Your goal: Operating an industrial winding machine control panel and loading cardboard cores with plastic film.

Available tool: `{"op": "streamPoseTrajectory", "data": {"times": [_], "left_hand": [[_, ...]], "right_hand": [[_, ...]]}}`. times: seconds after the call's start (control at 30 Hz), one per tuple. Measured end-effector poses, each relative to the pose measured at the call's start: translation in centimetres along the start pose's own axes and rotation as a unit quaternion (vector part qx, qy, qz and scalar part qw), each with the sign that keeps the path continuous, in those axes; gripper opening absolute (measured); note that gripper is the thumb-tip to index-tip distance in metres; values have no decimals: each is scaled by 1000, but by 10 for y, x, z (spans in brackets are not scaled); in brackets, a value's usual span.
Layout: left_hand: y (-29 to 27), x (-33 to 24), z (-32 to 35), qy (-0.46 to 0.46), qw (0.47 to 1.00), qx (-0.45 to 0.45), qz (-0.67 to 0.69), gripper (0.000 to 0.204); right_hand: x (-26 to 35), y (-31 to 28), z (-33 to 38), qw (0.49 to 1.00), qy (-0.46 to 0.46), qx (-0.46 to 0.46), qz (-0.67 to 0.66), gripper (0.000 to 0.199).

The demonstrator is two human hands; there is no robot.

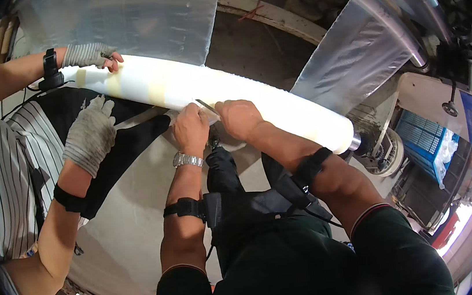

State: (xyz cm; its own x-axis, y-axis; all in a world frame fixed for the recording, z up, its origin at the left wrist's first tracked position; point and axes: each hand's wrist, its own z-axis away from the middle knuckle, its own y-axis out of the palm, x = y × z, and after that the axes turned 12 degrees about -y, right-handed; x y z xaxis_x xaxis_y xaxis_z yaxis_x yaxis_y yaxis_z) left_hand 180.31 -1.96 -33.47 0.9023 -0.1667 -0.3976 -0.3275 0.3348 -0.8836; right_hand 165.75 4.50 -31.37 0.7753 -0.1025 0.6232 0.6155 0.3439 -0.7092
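A long white roll of plastic film (266,106) lies across in front of me, with yellowish tape strips (156,92) on its left part. My right hand (240,119) is closed around a knife (206,106); its thin blade points up and left against the roll. Just left of it, my left hand (191,129) is closed at the roll's near side, and a bit of clear plastic film (172,116) shows beside its fingers. What lies inside that fist is mostly hidden.
At the left, a co-worker's gloved hand (90,55) touches the roll's end; their other gloved hand (92,136) is nearer me. Translucent film sheets (135,25) hang behind the roll. Metal rollers (390,16) and a blue crate (420,132) stand at the right.
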Motion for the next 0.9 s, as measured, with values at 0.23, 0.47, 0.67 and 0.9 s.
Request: {"op": "streamPoseTrajectory", "data": {"times": [0.23,0.47,0.67,0.9], "left_hand": [[8,21,10,-2,999,-39,16,11],[109,137,112,-326,899,8,293,14],[136,149,85,-357,894,45,265,14],[198,149,24,-334,921,85,183,15]], "right_hand": [[19,16,-18,1000,-25,5,10,15],[13,5,1,1000,-26,0,-17,19],[-29,-21,67,988,14,-138,-70,13],[-37,-23,94,970,87,-177,-140,13]]}}
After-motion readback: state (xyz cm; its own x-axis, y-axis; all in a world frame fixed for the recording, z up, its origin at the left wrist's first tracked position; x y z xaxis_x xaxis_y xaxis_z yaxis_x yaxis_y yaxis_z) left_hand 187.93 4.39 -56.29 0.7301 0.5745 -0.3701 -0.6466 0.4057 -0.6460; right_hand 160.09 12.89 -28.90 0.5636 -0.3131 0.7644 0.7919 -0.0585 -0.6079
